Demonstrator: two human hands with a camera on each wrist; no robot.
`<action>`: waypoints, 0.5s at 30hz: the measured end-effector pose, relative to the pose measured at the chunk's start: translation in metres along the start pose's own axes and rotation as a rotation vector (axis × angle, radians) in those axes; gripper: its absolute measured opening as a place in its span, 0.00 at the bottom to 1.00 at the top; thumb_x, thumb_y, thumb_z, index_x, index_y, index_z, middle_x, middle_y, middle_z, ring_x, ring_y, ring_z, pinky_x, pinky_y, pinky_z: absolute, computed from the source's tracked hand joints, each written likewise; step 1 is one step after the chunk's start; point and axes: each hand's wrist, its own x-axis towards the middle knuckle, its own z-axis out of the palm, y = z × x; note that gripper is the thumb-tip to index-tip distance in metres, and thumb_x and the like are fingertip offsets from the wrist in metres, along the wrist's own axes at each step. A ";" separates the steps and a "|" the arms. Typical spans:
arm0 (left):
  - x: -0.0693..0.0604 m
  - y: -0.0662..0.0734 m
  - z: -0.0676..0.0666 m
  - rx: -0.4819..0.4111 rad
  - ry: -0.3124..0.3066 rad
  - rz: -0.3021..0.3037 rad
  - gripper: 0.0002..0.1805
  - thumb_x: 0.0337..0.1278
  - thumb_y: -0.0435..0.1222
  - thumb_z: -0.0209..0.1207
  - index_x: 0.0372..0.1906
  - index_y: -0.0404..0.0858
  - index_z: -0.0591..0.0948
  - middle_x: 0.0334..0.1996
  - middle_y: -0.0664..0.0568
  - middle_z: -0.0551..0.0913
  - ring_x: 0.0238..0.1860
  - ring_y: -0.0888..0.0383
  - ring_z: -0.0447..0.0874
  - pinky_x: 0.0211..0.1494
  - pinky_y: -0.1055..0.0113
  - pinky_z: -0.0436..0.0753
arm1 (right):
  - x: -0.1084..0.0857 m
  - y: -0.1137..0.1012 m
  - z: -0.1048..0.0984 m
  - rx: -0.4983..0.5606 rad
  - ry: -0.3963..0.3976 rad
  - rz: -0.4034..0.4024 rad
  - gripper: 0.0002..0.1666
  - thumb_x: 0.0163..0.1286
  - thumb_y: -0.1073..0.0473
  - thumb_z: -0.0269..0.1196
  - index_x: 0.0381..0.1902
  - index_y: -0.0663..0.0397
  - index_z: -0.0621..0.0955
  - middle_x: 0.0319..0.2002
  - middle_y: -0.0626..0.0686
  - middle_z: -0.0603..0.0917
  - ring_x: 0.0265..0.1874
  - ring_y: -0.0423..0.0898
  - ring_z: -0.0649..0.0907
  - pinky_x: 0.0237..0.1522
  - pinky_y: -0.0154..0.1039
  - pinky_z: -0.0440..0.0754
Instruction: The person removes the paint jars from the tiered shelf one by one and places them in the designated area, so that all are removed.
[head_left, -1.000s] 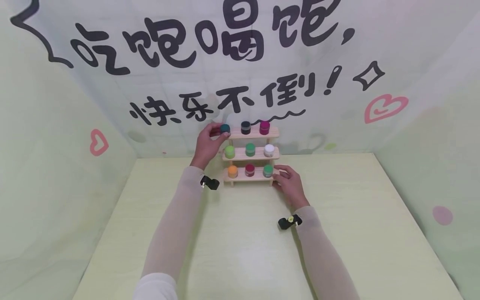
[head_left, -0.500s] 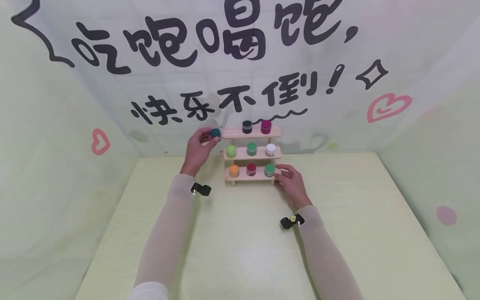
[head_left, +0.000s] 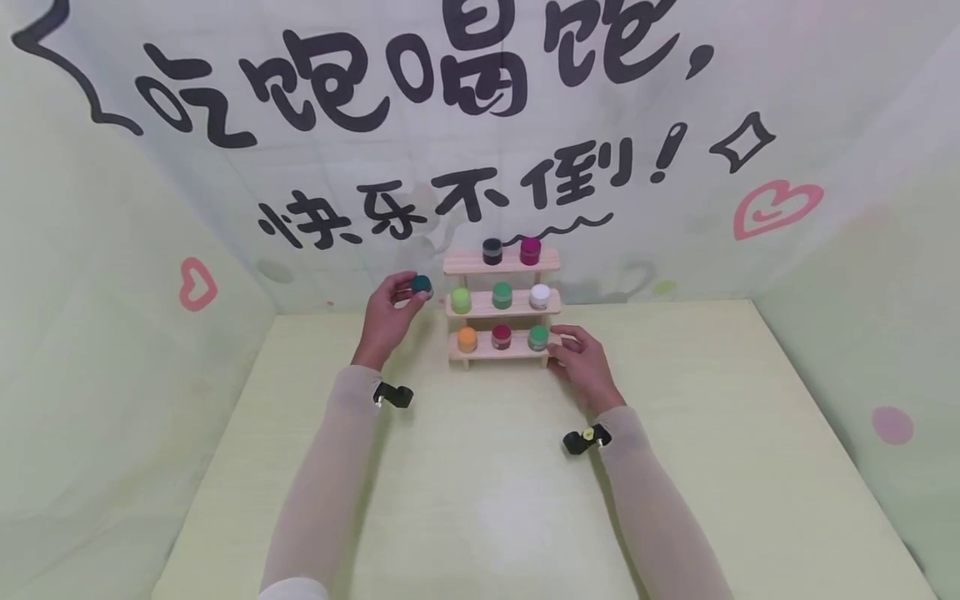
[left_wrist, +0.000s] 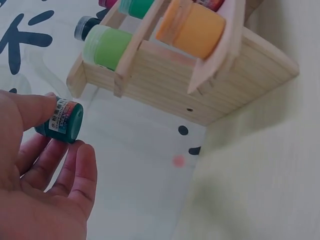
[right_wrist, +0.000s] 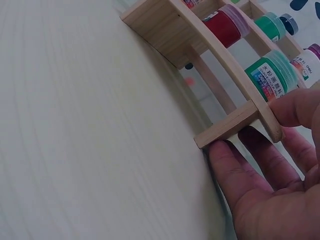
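Between thumb and fingers, my left hand (head_left: 388,321) holds a small dark teal paint jar (head_left: 422,287) in the air, left of a three-tier wooden display rack (head_left: 463,264). A printed label shows on the jar's side in the left wrist view. At the rack's right end, my right hand (head_left: 585,364) grips the lowest shelf, thumb on top and fingers below. A green paint jar (right_wrist: 272,75) stands close to that thumb. On the top shelf are a black jar (head_left: 492,252) and a magenta jar (head_left: 530,252); its left end is bare.
The middle shelf bears a light green jar (head_left: 461,301), a green jar (head_left: 502,296) and a white jar (head_left: 539,297). Below stand an orange jar (head_left: 467,340) and a dark red jar (head_left: 501,337). The pale table (head_left: 480,467) meets a printed cloth backdrop (head_left: 337,283) behind the rack.
My left hand has lifted the teal jar off the top shelf's left end and moved it left and down, clear of the rack. My right hand keeps its place.
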 end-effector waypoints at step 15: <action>-0.020 -0.033 -0.011 0.052 -0.005 -0.080 0.25 0.68 0.41 0.70 0.66 0.42 0.79 0.63 0.45 0.83 0.65 0.45 0.83 0.66 0.49 0.85 | -0.001 0.000 -0.002 -0.031 -0.029 -0.019 0.25 0.77 0.63 0.64 0.70 0.50 0.77 0.60 0.61 0.83 0.53 0.47 0.87 0.58 0.41 0.89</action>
